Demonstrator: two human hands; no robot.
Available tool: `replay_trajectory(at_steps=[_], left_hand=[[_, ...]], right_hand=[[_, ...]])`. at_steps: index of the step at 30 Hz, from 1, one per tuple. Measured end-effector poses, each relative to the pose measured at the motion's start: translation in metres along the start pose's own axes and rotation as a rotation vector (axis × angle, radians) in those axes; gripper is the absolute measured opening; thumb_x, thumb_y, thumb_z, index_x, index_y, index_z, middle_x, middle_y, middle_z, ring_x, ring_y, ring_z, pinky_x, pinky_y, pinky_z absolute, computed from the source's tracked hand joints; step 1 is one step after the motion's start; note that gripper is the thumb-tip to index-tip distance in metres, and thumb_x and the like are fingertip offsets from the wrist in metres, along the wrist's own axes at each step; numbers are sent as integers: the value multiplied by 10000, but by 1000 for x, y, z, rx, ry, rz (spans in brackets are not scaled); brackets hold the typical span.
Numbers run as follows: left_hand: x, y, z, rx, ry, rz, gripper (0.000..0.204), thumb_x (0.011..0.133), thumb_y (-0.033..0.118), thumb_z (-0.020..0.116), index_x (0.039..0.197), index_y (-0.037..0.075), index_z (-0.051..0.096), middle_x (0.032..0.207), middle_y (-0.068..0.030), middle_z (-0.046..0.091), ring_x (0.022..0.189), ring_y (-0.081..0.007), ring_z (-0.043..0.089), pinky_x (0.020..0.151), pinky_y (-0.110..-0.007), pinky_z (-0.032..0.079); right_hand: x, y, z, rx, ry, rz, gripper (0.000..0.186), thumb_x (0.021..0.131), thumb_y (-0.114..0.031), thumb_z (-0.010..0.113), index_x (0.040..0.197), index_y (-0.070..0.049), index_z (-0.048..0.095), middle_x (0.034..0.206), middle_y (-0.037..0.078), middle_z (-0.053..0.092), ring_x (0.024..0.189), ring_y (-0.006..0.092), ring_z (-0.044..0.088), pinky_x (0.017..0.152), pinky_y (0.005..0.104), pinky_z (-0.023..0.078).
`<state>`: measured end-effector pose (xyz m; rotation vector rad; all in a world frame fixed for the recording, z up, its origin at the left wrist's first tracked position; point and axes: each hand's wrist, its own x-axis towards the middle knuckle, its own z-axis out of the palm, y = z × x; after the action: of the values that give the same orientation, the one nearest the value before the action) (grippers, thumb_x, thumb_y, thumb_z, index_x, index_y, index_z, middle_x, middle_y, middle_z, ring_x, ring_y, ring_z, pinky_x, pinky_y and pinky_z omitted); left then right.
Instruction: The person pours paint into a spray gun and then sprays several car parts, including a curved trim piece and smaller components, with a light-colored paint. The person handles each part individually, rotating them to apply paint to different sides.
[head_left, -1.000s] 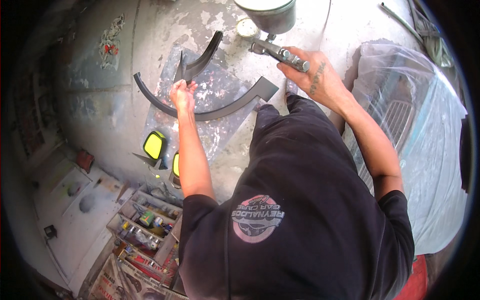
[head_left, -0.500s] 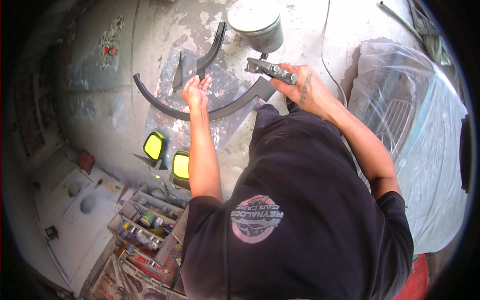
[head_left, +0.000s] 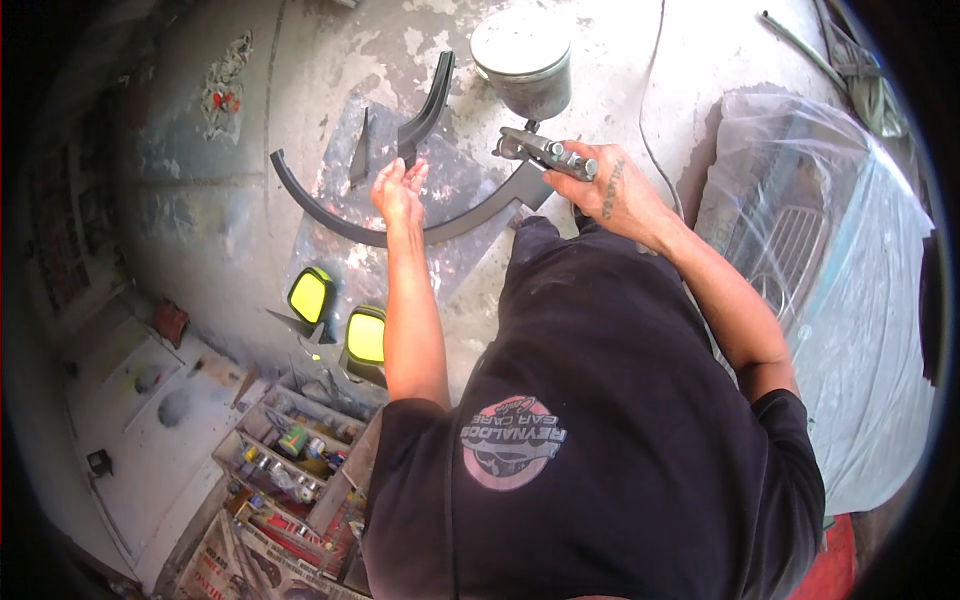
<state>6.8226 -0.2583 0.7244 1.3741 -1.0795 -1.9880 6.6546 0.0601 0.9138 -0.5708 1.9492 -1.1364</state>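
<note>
My right hand [head_left: 607, 192] is wrapped round a metal spray gun [head_left: 548, 153], whose nozzle points left. A grey paint cup [head_left: 535, 95] with a white lid [head_left: 520, 42] stands on the gun. My left hand [head_left: 400, 192] is palm up, its fingers loosely curled and apart, with nothing visible in them. Its fingertips overlap the end of a short dark curved trim piece [head_left: 430, 108]; whether they touch cannot be told. Beneath that wrist passes a long dark arched trim [head_left: 470, 222] on a paint-spattered sheet [head_left: 345, 255]. A pointed dark piece [head_left: 360, 150] lies left of the short trim.
Two side mirrors with yellow-green faces [head_left: 311, 296] lie left of my left forearm. A partitioned box [head_left: 300, 440] of small containers stands at lower left. Plastic film [head_left: 850, 330] covers a large object at right. A thin hose or cord [head_left: 645, 110] runs across the stained floor.
The view has shifted slightly, and nearly everything sits a little lower in it. The spray gun has tilted slightly in my right hand. My left hand keeps nearly the same pose.
</note>
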Motion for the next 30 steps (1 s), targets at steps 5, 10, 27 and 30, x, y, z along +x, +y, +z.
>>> replay_trajectory(at_steps=[5,10,27,30], left_hand=[[1,2,-6,-7,-2,5,135,982,21,638,1082,-53,586,1010,-200,679,869,-339,708,817,-507,643],[3,0,-20,91,20,38,159,949,40,695,1075,-34,634,988,-148,694,879,-285,701,787,-442,625],[-14,-2,-3,289,2,343,84,890,-37,715,965,-74,710,798,-93,701,660,-145,674,608,-283,597],[-14,1,-4,302,-32,383,82,894,-32,714,962,-78,707,802,-82,698,673,-144,679,620,-288,603]], right_hand=[[13,16,4,-37,38,52,494,962,-266,683,1331,56,619,641,136,581,580,188,557,625,381,497],[17,12,-5,45,128,84,543,955,-282,703,1346,81,602,631,120,572,582,160,546,610,372,488],[33,2,18,-1,112,10,389,945,-288,710,1196,9,697,644,63,590,573,133,547,572,347,463],[34,4,17,-4,142,43,342,943,-275,699,1115,21,697,670,84,605,581,144,577,587,350,480]])
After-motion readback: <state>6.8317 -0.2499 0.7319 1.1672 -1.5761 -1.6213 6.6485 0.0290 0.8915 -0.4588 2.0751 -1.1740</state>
